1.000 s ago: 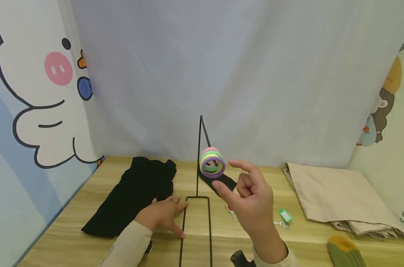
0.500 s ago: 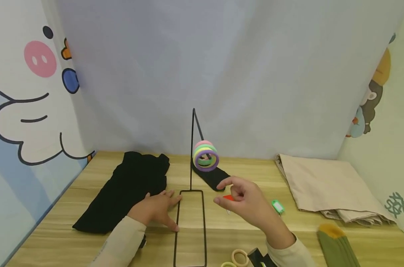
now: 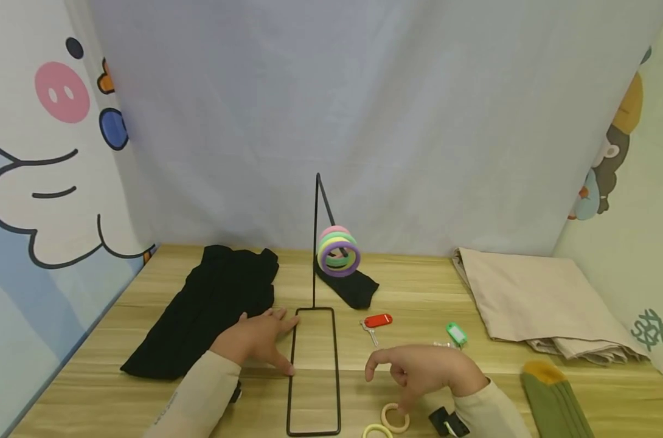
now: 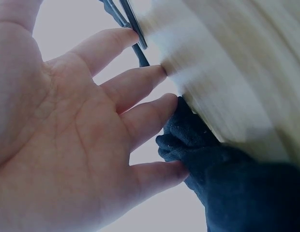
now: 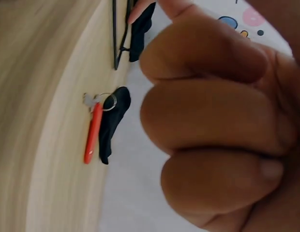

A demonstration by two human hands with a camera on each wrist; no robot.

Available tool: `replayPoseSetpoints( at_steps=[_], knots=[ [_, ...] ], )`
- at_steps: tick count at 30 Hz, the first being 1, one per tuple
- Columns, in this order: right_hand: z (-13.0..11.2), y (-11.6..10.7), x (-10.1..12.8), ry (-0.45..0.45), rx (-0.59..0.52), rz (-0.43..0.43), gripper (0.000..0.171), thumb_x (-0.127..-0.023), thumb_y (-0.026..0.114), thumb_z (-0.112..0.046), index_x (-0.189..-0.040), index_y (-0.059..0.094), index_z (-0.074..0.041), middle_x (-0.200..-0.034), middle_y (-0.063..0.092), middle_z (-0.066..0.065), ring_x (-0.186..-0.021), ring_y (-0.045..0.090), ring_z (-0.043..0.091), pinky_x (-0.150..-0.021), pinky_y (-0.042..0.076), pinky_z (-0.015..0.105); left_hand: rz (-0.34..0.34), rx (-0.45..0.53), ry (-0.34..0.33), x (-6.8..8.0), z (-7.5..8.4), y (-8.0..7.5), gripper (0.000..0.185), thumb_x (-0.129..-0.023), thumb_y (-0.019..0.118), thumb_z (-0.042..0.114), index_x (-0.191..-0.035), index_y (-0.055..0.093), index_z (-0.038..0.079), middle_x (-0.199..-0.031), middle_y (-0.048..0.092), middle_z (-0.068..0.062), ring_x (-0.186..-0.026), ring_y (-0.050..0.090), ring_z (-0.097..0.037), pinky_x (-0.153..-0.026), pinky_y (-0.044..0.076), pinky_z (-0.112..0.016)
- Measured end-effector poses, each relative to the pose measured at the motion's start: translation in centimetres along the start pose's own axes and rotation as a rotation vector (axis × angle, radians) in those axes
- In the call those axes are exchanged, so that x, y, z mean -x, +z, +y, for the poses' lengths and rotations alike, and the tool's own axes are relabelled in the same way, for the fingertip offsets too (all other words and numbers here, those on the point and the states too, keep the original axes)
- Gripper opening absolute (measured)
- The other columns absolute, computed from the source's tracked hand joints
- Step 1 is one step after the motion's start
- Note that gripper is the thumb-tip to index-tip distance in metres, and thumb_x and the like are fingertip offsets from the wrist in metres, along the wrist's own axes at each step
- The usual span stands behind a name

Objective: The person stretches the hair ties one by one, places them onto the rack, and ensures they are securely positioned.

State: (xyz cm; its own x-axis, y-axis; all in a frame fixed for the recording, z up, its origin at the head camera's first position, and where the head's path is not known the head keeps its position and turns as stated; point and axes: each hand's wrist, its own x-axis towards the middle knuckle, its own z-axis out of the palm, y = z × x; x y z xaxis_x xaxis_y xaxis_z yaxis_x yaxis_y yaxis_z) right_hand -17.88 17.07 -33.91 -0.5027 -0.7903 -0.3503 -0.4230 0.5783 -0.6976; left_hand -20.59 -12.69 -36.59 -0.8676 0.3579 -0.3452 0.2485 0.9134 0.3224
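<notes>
No readable text, label, brand or number anywhere. Wall panels carry cartoon drawings only. Key tags too small to show any writing.

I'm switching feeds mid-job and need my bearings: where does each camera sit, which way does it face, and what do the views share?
Head: worn on the head, faces forward and down at the table; shows both sleeves, left hand, right hand.
Left wrist: under the left hand, faces along the palm to the black cloth.
Right wrist: behind the right hand's curled fingers, faces the red key tag.
Shared: the wire stand and the red key tag appear in head and right wrist views.
</notes>
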Motion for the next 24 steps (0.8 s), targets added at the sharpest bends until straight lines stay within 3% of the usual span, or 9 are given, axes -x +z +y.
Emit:
replayPoseSetpoints(
  at_steps=[8,13,19,24],
  knots=[
    [1.3,0.4,0.0,0.003,0.012,-0.066,0.055,-0.071,0.071,0.011,-0.112,0.052,-0.020,-0.055,0.027,-0.010,-0.048,0.025,0.001,-0.048,0.026,0.014,-0.001,0.005,-0.004,-0.1,-0.1,0.0,0.095,-0.065,0.078,0.050,-0.145,0.034,0.024,-0.153,0.023,-0.013,-0.141,0.019,-0.035,-0.104,0.012,-0.069],
    [2.5,1.1,0.3,0.025,-0.070,-0.094,0.059,-0.068,0.067,0.016,-0.112,0.052,-0.019,-0.054,0.029,-0.010,-0.048,0.027,0.000,-0.048,0.025,0.013,-0.013,-0.013,-0.013,-0.1,0.0,-0.2,0.096,-0.066,0.078,0.051,-0.145,0.032,0.024,-0.153,0.022,-0.013,-0.141,0.018,-0.035,-0.104,0.012,-0.069],
    [2.3,2.0,0.1,-0.036,-0.057,-0.096,0.056,-0.069,0.072,0.011,-0.113,0.049,-0.017,-0.054,0.029,-0.012,-0.048,0.028,-0.001,-0.050,0.027,0.012,-0.007,-0.013,-0.012,-0.2,-0.2,-0.3,0.096,-0.065,0.078,0.051,-0.145,0.033,0.024,-0.153,0.023,-0.012,-0.141,0.018,-0.034,-0.103,0.011,-0.070],
    [1.8,2.5,0.1,0.020,-0.010,-0.057,0.051,-0.069,0.072,0.010,-0.104,0.051,-0.020,-0.055,0.031,-0.011,-0.048,0.030,-0.001,-0.050,0.028,0.013,-0.012,-0.002,-0.011,-0.2,0.0,-0.2,0.095,-0.066,0.078,0.050,-0.145,0.033,0.024,-0.153,0.022,-0.012,-0.142,0.017,-0.034,-0.103,0.010,-0.070]
  ],
)
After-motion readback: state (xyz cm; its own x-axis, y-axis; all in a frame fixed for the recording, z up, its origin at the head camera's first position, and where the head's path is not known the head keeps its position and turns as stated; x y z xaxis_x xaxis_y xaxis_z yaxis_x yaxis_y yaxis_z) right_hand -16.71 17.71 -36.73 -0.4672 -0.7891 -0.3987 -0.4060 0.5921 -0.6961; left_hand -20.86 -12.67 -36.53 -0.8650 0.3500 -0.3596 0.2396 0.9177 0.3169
